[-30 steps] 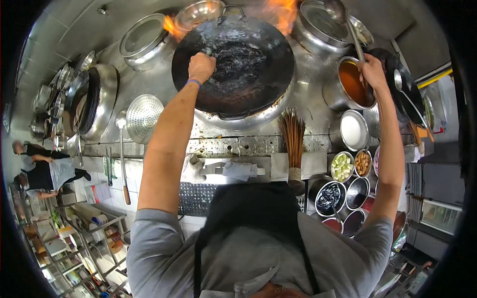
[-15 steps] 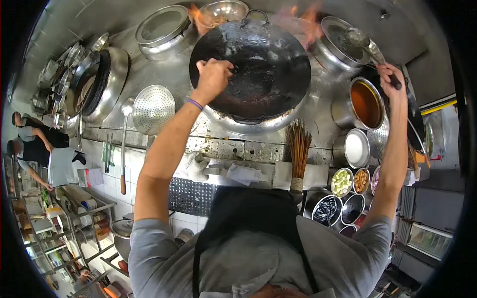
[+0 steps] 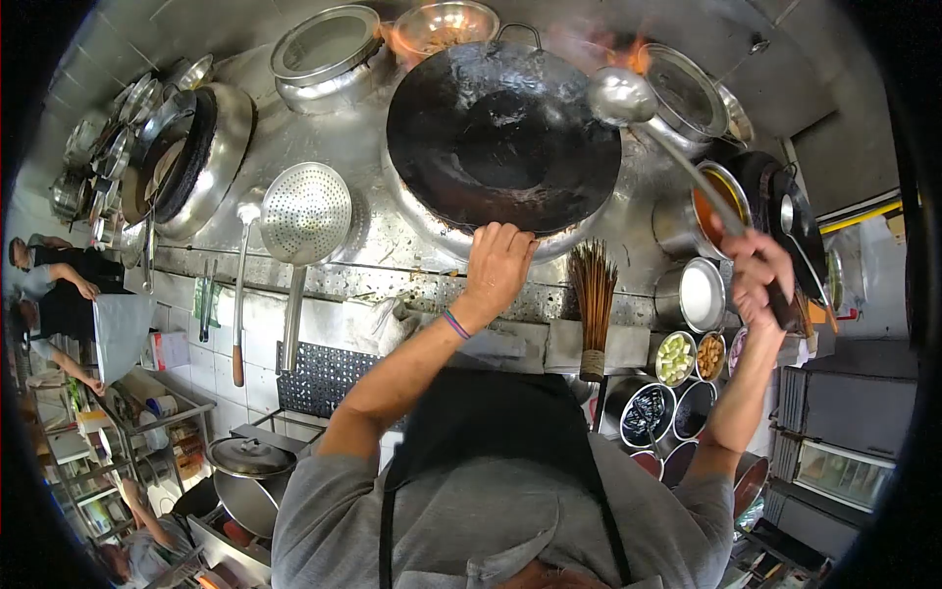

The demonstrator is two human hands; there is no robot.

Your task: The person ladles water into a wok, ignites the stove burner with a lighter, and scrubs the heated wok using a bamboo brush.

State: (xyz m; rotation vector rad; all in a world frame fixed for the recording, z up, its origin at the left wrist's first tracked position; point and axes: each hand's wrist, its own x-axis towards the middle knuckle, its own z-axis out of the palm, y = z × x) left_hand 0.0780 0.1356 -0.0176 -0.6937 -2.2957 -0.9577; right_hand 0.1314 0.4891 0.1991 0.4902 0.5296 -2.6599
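Observation:
A large black wok [image 3: 505,137] sits on the burner in front of me, its dark inside glossy. My left hand [image 3: 497,273] is closed over the wok's near edge, where the near handle is hidden under the fingers. On the right, my right hand [image 3: 756,280], a little blurred, is wrapped round the dark grip of a long metal ladle [image 3: 625,96]. The ladle's bowl hangs over the wok's right rim; whether it touches cannot be seen.
Flames [image 3: 638,57] rise behind the wok. A perforated strainer [image 3: 306,211] and a second ladle [image 3: 243,285] lie left. A bamboo brush [image 3: 593,304] stands near the front edge. Right are a pot of orange-brown liquid [image 3: 708,218], a white-filled pot [image 3: 702,294] and ingredient bowls [image 3: 675,357]. People work far left.
My left hand has moved from the wok's left inner side to its near edge. The right hand has come nearer, and the ladle has swung left to the wok's rim.

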